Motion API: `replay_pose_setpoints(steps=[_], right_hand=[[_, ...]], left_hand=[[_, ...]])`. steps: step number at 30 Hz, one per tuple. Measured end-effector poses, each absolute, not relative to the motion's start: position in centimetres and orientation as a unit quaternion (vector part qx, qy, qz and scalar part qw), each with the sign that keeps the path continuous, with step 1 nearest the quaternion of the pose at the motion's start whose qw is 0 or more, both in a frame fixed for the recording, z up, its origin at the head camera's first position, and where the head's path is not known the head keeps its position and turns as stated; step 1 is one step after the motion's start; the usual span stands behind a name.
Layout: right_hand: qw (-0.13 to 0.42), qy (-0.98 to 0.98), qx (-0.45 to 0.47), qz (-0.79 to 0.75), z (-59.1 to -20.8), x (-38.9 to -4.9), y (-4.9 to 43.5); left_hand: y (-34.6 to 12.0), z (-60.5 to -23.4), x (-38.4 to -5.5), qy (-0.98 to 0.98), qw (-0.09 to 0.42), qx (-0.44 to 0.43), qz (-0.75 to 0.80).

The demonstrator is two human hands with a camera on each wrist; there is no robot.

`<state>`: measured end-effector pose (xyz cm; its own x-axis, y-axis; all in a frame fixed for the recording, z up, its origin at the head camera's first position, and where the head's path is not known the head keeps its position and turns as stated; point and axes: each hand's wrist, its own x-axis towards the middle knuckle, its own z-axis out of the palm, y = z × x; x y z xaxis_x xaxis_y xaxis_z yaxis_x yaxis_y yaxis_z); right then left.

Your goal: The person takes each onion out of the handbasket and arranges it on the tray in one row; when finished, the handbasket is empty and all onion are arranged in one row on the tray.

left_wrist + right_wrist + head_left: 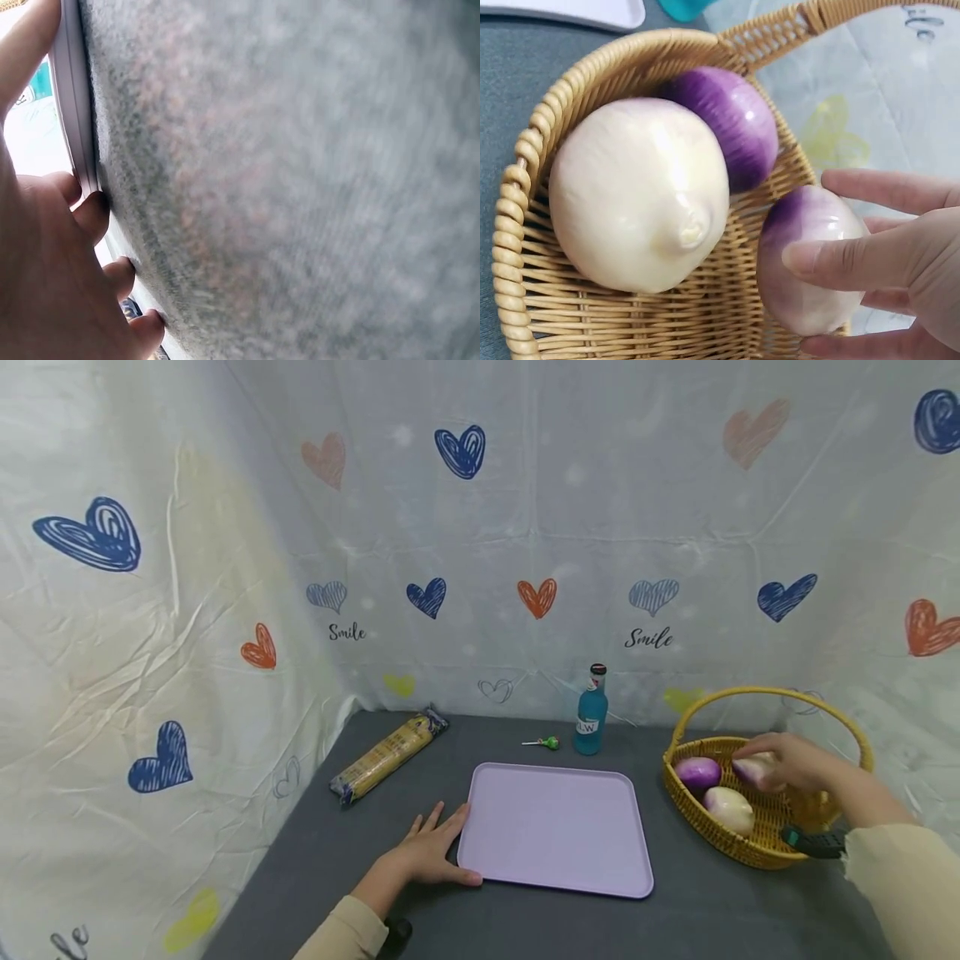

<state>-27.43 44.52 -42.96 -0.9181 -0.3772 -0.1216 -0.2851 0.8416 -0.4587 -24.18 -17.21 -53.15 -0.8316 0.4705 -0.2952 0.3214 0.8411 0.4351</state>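
Observation:
My right hand (806, 766) is inside the yellow wicker basket (768, 856) and grips a purple-and-white turnip (804, 309). In the right wrist view the thumb lies across its near side, with fingers around the far side. Two more turnips sit in the basket: a large, mostly white turnip (630, 202) and a deep purple turnip (739, 124) behind it. My left hand (423, 856) rests at the left edge of a lilac tray (555, 827), fingers spread and thumb at the near corner. The left wrist view shows its fingertips (94, 214) along the tray's rim.
A blue bottle (590, 718) with a dark cap stands behind the tray. Beside it lies a green lollipop (551, 742). A long yellow packet (388, 756) lies at the back left of the dark grey table (300, 868). A heart-print sheet (480, 543) hangs behind.

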Motion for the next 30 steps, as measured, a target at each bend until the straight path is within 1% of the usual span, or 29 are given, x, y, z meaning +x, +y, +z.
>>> replay_pose_setpoints(steps=[12,22,30], right_hand=[[0.057,0.957,-0.194,-0.207,-41.1,-26.5,43.1],[0.054,0.957,-0.19,-0.211,-40.7,-25.7,42.6],[0.037,0.955,-0.202,-0.214,-40.5,-24.9,42.1]], left_hand=[[-17.0,-53.3,-24.2,0.939,0.195,0.209,0.193],[-17.2,-53.5,-24.1,0.938,0.199,0.201,0.2],[-17.3,-53.3,-24.1,0.938,0.198,0.2,0.205]])
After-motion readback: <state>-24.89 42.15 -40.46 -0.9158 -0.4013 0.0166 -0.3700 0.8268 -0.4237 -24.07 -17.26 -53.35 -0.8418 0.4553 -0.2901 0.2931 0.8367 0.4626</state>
